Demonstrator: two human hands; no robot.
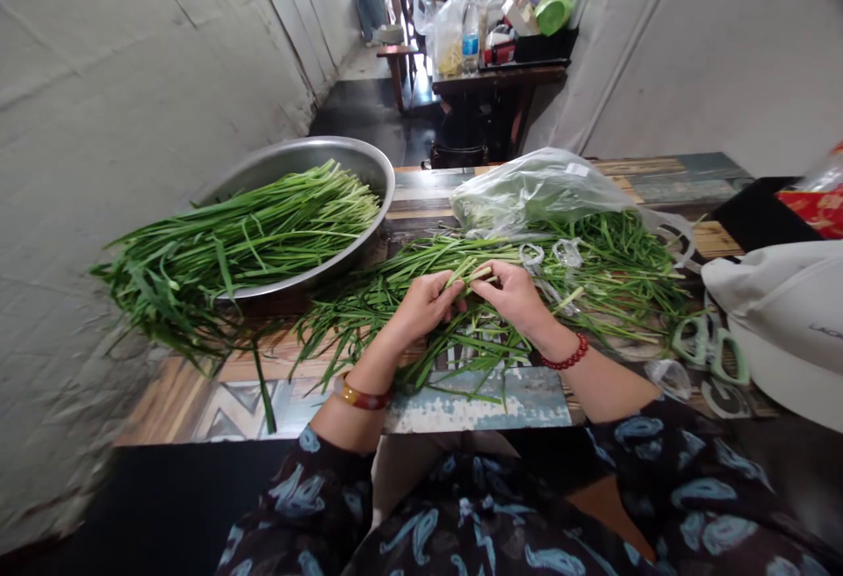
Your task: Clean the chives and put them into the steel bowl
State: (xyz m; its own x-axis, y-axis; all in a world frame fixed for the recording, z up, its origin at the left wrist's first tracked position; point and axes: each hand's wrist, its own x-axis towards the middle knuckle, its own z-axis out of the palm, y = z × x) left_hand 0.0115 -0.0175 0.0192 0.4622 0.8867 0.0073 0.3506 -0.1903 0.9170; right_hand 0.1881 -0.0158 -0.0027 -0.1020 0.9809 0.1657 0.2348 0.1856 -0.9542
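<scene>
My left hand [431, 302] is closed around a few garlic chives [466, 270], close to their pale stem ends. My right hand [512, 292] pinches the tips of the same stems from the other side. Under and around both hands, loose chives [369, 295] lie spread over the table. To the left, a wide metal basin [388, 198] holds a thick heap of chives [283, 229], whose leaves hang over its rim. Behind my right hand lies a clear plastic bag [546, 185] with more greens in it.
Light green scissors [711, 348] lie at the right beside a white cap [783, 321]. The wood-patterned table [487, 405] has its front edge before me. Walls stand on both sides. Farther back, another table carries a water bottle [470, 36] and bags, with a person behind it.
</scene>
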